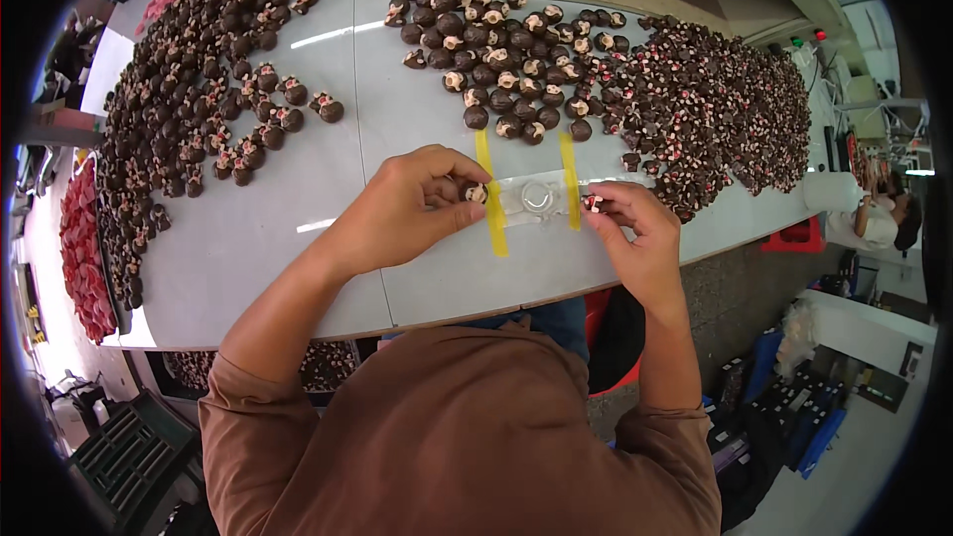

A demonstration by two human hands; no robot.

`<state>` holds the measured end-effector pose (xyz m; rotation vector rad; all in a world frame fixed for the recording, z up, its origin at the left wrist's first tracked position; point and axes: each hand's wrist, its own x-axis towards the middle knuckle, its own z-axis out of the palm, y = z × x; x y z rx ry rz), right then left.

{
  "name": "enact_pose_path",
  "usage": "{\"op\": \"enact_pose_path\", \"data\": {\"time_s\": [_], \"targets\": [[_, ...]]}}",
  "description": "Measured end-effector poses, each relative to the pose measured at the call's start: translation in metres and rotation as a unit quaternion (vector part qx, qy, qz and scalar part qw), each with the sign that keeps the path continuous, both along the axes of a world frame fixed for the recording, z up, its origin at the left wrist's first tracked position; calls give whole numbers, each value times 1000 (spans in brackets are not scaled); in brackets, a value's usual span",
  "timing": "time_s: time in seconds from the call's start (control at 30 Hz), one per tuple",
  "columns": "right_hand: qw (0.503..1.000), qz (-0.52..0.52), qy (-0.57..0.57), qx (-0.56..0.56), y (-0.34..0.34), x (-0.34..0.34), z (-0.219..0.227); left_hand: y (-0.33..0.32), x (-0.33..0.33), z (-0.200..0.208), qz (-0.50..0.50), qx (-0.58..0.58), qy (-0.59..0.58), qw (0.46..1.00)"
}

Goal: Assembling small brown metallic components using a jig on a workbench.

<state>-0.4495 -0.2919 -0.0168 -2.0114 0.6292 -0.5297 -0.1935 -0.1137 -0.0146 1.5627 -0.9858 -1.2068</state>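
One pale counter (pixel 268 273). Along its left edge, up toward the far left corner, a broad spread of dark round pieces (pixel 223 40) with pale tops. Toward the right edge, a dense heap of small dark pieces (pixel 715 109) flecked red and white. By the far edge, between those two, a looser group of dark balls (pixel 496 55) with pale patches. Back from the middle of the near edge, left hand (pixel 407 206) and right hand (pixel 640 238), both pinching. Between them, a clear sheet (pixel 514 206) with a round form at its middle, crossed by two yellow tape strips (pixel 499 236). Beside the left strip, in the left fingertips, a dark rounded piece (pixel 476 195), pale in front; beside the right strip, between right thumb and fingers, a red, white and dark bit (pixel 593 203)
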Motion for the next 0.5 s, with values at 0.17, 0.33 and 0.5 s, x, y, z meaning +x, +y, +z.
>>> {"op": "enact_pose_path", "data": {"time_s": [0.17, 0.33, 0.5], "targets": [[992, 45, 28, -113, 1, 8, 14, 3, -1, -4, 10, -45, -7, 999], [961, 114, 69, -243, 5, 28, 30, 9, -2, -9, 19, -92, -56, 994], [917, 165, 111, -345, 8, 44, 38, 12, -7, -25, 9, -143, -120, 982]]}}
